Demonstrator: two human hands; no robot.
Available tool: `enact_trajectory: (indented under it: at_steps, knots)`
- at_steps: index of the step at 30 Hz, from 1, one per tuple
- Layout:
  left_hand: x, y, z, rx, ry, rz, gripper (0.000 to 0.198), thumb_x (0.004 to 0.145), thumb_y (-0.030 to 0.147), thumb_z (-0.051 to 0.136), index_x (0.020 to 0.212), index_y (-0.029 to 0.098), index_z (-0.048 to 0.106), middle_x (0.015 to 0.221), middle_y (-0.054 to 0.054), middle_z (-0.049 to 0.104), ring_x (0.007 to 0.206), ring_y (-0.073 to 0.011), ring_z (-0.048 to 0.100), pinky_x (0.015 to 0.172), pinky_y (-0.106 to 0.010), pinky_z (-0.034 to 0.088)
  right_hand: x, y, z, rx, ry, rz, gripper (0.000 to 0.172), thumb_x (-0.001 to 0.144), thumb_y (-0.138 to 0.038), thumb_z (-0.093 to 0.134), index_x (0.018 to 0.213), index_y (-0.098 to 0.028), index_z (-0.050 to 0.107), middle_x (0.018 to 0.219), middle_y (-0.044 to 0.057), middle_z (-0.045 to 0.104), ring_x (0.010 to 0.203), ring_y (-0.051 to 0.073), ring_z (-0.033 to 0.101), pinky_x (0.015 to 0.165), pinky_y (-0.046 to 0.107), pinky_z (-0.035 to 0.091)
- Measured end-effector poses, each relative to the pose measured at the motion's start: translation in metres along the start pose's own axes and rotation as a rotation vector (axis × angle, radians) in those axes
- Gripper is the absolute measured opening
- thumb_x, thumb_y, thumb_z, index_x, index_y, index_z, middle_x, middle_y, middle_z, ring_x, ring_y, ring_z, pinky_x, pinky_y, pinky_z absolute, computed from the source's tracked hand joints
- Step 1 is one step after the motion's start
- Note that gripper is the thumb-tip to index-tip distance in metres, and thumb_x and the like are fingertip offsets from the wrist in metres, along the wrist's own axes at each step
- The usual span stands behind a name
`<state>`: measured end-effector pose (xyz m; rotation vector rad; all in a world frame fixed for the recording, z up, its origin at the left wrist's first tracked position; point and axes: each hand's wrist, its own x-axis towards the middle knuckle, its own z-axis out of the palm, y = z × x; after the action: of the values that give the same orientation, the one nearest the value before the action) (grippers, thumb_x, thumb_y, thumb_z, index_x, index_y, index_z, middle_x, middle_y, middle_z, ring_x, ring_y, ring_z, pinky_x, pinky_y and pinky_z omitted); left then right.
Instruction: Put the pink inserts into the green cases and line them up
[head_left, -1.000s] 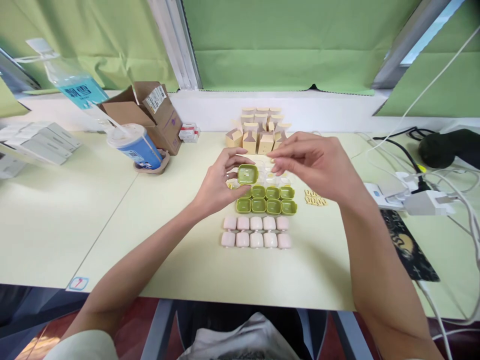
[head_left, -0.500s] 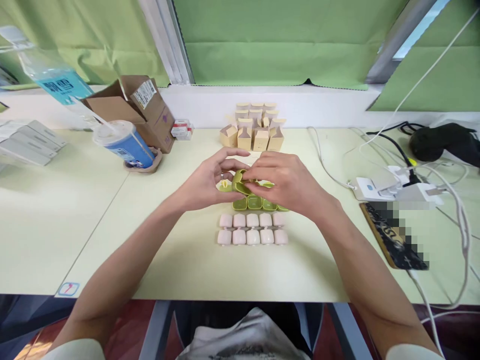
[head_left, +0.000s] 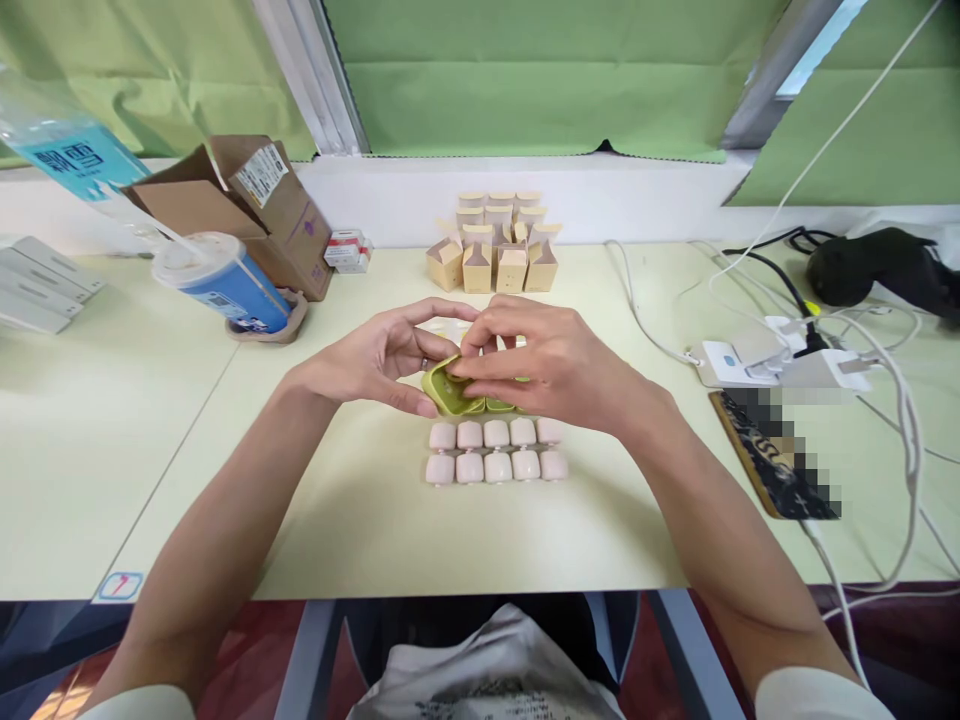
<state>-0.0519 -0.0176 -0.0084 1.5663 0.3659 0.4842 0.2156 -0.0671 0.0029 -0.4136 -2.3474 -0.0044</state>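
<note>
My left hand (head_left: 382, 360) is closed around the left side of a small green case (head_left: 447, 392), its thumb at the lower edge. The case is tilted with its hollow inside showing. My right hand (head_left: 529, 360) reaches into it with fingers pinched; whatever they hold, if anything, is hidden. More green cases (head_left: 499, 405) sit in a row just beneath and behind my right hand. Nearer me, two rows of small pale pink rounded cases (head_left: 497, 466) lie on the table.
Several open small cardboard boxes (head_left: 495, 265) stand at the back. On the left are a blue cup (head_left: 247, 290), a brown carton (head_left: 289, 225) and a bottle (head_left: 82, 160). A power strip (head_left: 727, 362), cables and a dark patterned item (head_left: 772, 455) lie on the right.
Both hands and the green case have moved a little left and lower. The case has tipped so that its inside faces up more, and my right fingers remain at its opening.
</note>
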Motion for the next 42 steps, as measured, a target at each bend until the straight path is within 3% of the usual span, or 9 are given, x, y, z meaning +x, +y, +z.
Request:
enact_trajectory:
  at_steps: [4,8,15,21,25,29,33,38,42]
  knots:
    - [0.000,-0.005,-0.005,-0.057,-0.080,0.004,0.096,0.071,0.004,0.099,0.157,0.028,0.063,0.119,-0.014,0.089,0.101,-0.0249,0.088,0.089,-0.029,0.066,0.002,-0.010,-0.002,-0.110,-0.115,-0.013,0.020,0.108,-0.007,0.066,0.098,-0.017,0.081,0.097,0.006,0.078,0.089,0.018,0.065,0.077,0.033,0.053]
    - [0.000,-0.008,-0.006,-0.088,-0.112,0.006,0.097,0.068,0.003,0.099,0.155,0.027,0.064,0.119,-0.012,0.089,0.099,-0.0225,0.088,0.086,-0.025,0.065,0.004,-0.018,0.002,-0.239,-0.059,-0.043,0.034,0.109,-0.002,0.056,0.084,-0.018,0.074,0.089,0.003,0.073,0.086,0.018,0.058,0.076,0.034,0.048]
    - [0.001,-0.009,-0.006,-0.046,-0.158,0.105,0.086,0.066,-0.004,0.096,0.143,0.017,0.063,0.118,-0.011,0.088,0.106,-0.0220,0.087,0.099,-0.029,0.066,0.008,-0.019,0.001,-0.079,-0.074,0.022,0.028,0.108,-0.010,0.063,0.082,-0.019,0.071,0.108,0.007,0.069,0.101,0.020,0.057,0.075,0.033,0.042]
    - [0.002,-0.018,-0.009,-0.050,-0.162,0.108,0.060,0.067,0.001,0.099,0.116,0.017,0.068,0.109,-0.008,0.086,0.100,-0.0209,0.086,0.093,-0.028,0.067,0.008,-0.020,0.003,0.055,-0.110,0.075,0.033,0.109,-0.012,0.062,0.078,-0.018,0.071,0.114,0.009,0.063,0.103,0.020,0.055,0.076,0.033,0.046]
    - [0.005,-0.022,-0.006,-0.051,-0.159,0.095,0.064,0.071,0.009,0.101,0.125,0.018,0.069,0.108,-0.009,0.086,0.094,-0.0207,0.086,0.087,-0.027,0.067,0.007,-0.018,0.003,0.113,-0.147,0.149,0.034,0.108,-0.014,0.063,0.076,-0.017,0.071,0.119,0.009,0.058,0.100,0.018,0.054,0.077,0.034,0.049]
    - [0.009,-0.024,-0.002,-0.131,-0.101,-0.008,0.067,0.076,0.024,0.103,0.134,0.024,0.069,0.107,-0.009,0.088,0.084,-0.0198,0.085,0.073,-0.024,0.064,0.005,-0.013,0.001,0.098,-0.162,0.179,0.029,0.109,-0.016,0.062,0.082,-0.018,0.074,0.124,0.008,0.057,0.102,0.018,0.056,0.079,0.033,0.053]
    - [0.012,-0.027,0.001,-0.139,-0.034,-0.035,0.063,0.073,0.027,0.105,0.127,0.025,0.073,0.098,-0.006,0.087,0.069,-0.0169,0.079,0.060,-0.022,0.057,0.002,-0.008,0.002,0.075,-0.125,0.177,0.028,0.110,-0.016,0.060,0.087,-0.020,0.077,0.125,0.008,0.057,0.107,0.019,0.059,0.083,0.035,0.056]
    - [0.012,-0.023,0.005,-0.106,0.087,-0.075,0.082,0.066,0.045,0.109,0.137,0.020,0.074,0.091,-0.009,0.084,0.072,-0.0224,0.079,0.073,-0.033,0.062,-0.001,0.003,0.014,0.120,-0.017,0.133,0.021,0.110,-0.021,0.066,0.097,-0.022,0.082,0.114,0.007,0.055,0.106,0.021,0.061,0.080,0.038,0.058]
    - [0.010,-0.021,0.004,-0.105,0.097,-0.070,0.097,0.067,0.053,0.107,0.148,0.016,0.069,0.090,-0.010,0.083,0.075,-0.0262,0.081,0.079,-0.037,0.064,-0.003,0.006,0.020,0.129,0.060,0.143,0.015,0.110,-0.027,0.070,0.103,-0.024,0.083,0.113,0.007,0.057,0.101,0.021,0.062,0.075,0.037,0.057]
